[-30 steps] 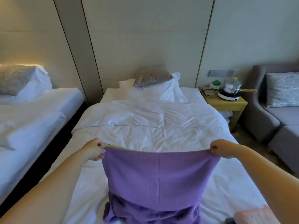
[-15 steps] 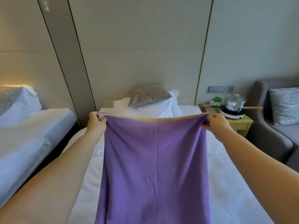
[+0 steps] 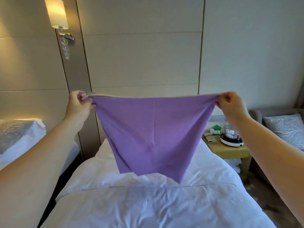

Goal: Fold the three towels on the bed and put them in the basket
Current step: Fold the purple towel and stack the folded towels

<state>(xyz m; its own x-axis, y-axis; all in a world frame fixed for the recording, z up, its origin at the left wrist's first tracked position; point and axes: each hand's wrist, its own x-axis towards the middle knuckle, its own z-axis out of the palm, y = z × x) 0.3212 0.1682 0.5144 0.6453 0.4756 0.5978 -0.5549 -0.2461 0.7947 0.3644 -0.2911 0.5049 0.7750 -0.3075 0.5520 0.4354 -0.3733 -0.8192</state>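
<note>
A purple towel with a pale yellow top hem hangs in the air, stretched wide above the white bed. My left hand pinches its top left corner and my right hand pinches its top right corner, both arms held out at chest height. The towel's lower edge swings free above the duvet and hides the pillows behind it. No other towel and no basket is in view.
A second white bed stands to the left across a dark gap. On the right, a yellow nightstand carries a pot on a small cooker. A grey sofa with a cushion is at far right. A wall lamp glows at upper left.
Both hands have raised the towel from the bed and pulled its top edge wider. Its lower part has come off the duvet and hangs free. The view has tilted upward.
</note>
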